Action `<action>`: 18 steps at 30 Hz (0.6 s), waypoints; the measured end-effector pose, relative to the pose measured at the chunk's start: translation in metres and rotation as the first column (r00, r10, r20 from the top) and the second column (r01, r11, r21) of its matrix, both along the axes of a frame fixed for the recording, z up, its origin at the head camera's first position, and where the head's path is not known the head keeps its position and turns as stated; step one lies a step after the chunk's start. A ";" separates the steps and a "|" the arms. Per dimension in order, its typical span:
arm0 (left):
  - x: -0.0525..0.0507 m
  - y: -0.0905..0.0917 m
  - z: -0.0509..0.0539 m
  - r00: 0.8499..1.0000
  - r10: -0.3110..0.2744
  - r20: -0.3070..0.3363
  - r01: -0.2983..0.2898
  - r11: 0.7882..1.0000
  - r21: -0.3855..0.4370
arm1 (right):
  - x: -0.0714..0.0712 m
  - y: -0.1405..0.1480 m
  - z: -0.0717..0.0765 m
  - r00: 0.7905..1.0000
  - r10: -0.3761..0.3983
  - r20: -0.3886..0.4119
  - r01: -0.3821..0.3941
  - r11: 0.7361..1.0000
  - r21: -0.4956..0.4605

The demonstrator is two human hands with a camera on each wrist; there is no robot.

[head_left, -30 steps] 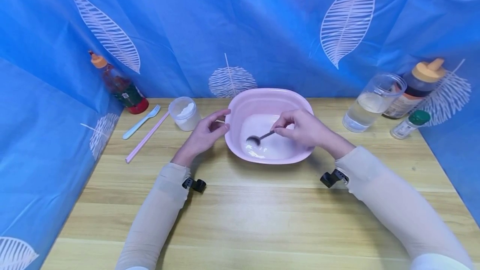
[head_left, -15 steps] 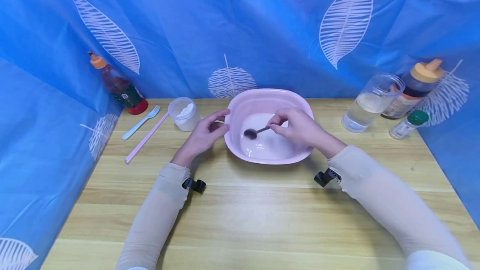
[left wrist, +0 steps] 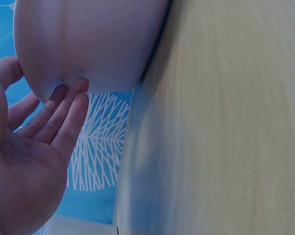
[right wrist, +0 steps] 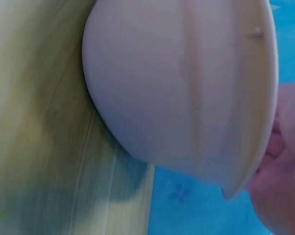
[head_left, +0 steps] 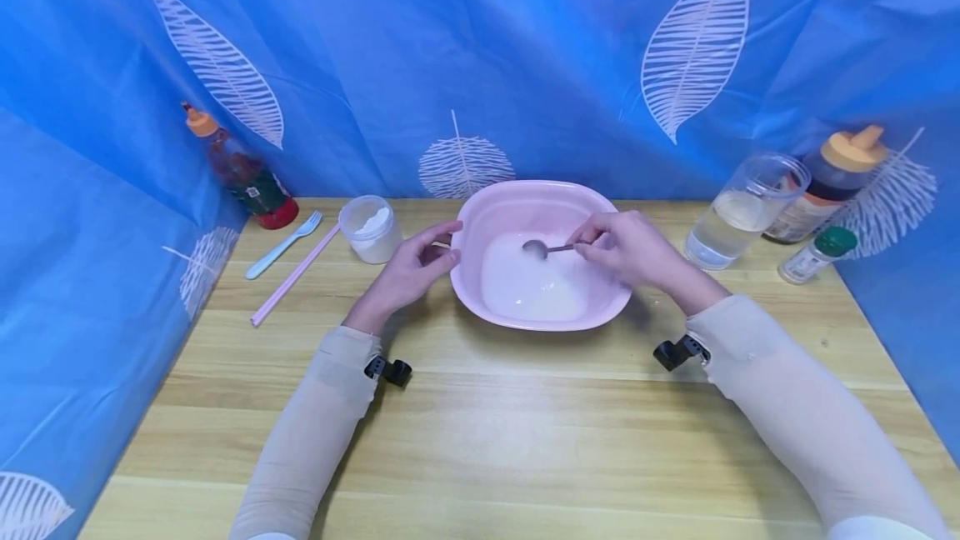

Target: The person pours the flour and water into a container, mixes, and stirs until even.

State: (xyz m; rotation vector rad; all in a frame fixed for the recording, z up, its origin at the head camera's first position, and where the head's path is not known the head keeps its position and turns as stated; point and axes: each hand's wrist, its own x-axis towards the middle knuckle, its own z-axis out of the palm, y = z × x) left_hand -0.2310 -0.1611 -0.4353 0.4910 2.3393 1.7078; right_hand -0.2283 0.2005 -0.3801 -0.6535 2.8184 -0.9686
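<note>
A pale pink plastic basin stands mid-table with a milky white content spread over its bottom. My left hand holds the basin's left rim, thumb and index finger at the edge; in the left wrist view, other fingers touch the outer wall below it. My right hand reaches over the right rim and pinches the handle of a small dark spoon, whose bowl is at the white content. In the right wrist view, the basin's wall hides the spoon and most of that hand.
Left of the basin are a tub of white powder, pink chopsticks, a light blue fork and a red sauce bottle. At right stand a cup of water, a dark sauce bottle and a green-capped shaker.
The spoon has moved within the basin, first a little leftward, then to the right and slightly back, with my right hand. My left hand stays at the rim.
</note>
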 end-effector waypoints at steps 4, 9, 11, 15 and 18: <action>0.000 0.000 -0.001 1.000 -0.001 0.004 0.001 1.000 -0.004 | 0.010 -0.003 0.002 0.987 0.141 0.078 -0.137 0.989 -0.046; 0.000 0.000 -0.002 1.000 0.002 -0.002 -0.002 1.000 -0.002 | 0.019 0.005 0.016 0.971 0.208 0.117 -0.206 0.978 -0.031; 0.000 0.000 -0.002 1.000 0.002 -0.008 -0.002 1.000 0.007 | 0.020 0.011 0.021 0.978 0.183 0.100 -0.184 0.983 -0.004; -0.001 0.000 -0.003 1.000 -0.003 -0.019 0.003 1.000 0.022 | 0.016 0.021 0.025 0.997 0.074 0.006 -0.075 0.995 0.065; -0.001 0.001 -0.004 1.000 -0.004 -0.020 0.005 1.000 0.027 | 0.009 0.022 0.020 0.995 0.019 -0.093 -0.009 0.995 0.101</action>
